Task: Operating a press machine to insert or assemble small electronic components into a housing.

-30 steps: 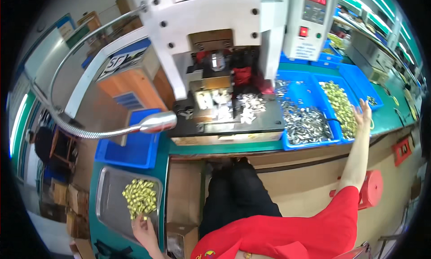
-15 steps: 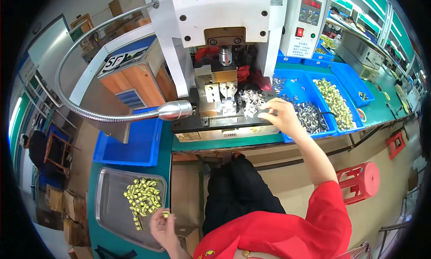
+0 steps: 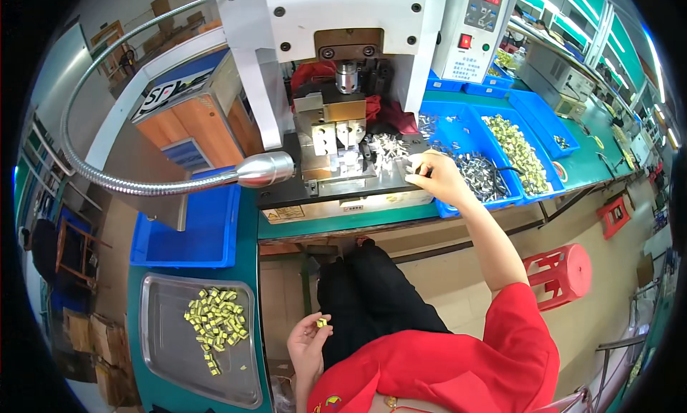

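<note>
My left hand (image 3: 308, 345) is over my lap, right of the metal tray (image 3: 148, 327). It pinches a small yellow-wrapped block (image 3: 323, 323) between thumb and fingertips. Many such yellow blocks (image 3: 216, 317) lie heaped in that tray. My right hand (image 3: 441, 177) is at the right edge of the press's black base (image 3: 372, 187), its fingers drawn together; what they hold, if anything, is too small to name. Beside those fingers is a pile of small silvery metal pieces (image 3: 388, 148). A metal die block (image 3: 336, 137) sits under the ram of the white press (image 3: 347, 12), left of the pile.
Blue bins on the right hold dark metal pieces (image 3: 481, 177) and yellowish parts (image 3: 517, 152). A blue bin (image 3: 182, 252) stands at the left. A flexible lamp (image 3: 266, 171) reaches in front of the press. A red stool (image 3: 565, 273) is on the floor.
My left hand has moved right, from the tray's edge to over my lap, with the yellow-wrapped block in it. My right hand stays by the metal pieces. The whole view has shifted slightly.
</note>
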`<state>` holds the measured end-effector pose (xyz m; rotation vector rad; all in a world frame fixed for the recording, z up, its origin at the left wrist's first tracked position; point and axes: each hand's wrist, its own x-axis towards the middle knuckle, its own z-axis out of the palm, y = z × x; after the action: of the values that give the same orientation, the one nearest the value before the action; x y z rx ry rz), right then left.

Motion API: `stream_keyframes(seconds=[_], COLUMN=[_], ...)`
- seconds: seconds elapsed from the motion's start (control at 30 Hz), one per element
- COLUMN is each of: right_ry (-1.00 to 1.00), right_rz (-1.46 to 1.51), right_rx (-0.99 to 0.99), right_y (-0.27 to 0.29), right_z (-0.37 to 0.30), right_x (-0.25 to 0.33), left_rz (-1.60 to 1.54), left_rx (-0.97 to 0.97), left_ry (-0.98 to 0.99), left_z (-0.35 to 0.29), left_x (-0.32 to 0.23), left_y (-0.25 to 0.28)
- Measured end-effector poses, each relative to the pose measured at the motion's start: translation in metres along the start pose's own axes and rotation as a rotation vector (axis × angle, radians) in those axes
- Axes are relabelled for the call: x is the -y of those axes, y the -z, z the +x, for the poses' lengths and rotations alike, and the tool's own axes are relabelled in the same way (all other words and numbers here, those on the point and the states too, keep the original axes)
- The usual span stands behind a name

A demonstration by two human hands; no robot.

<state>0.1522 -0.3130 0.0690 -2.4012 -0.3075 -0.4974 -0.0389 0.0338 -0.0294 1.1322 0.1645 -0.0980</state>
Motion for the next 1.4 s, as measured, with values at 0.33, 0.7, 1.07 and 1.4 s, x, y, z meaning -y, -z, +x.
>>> stream_keyframes(seconds=[0.33,0.7,1.07,1.4], right_ry=[-0.248,-0.269,0.012,-0.021], right_rz=[0.6,1.08,0.788,0.839], right_rx=[-0.071,-0.042,-0.044,-0.002], right_y=[0.001,-0.044,-0.059,-0.067], right_z=[-0.028,-0.133,-0.158,-0.155], right_x=[0.023,0.089,0.098,0.098], left_rz=[-0.166,-0.179,-0.244,-0.213], left_rx=[0.102,0.267,0.353,0.329], left_ry=[0.085,0.162,0.249,0.244], left_z=[0.018,0.044,0.03,0.03], left_x=[-0.002,-0.025,-0.015,-0.014], left_y=[-0.021,-0.06,-0.068,-0.07])
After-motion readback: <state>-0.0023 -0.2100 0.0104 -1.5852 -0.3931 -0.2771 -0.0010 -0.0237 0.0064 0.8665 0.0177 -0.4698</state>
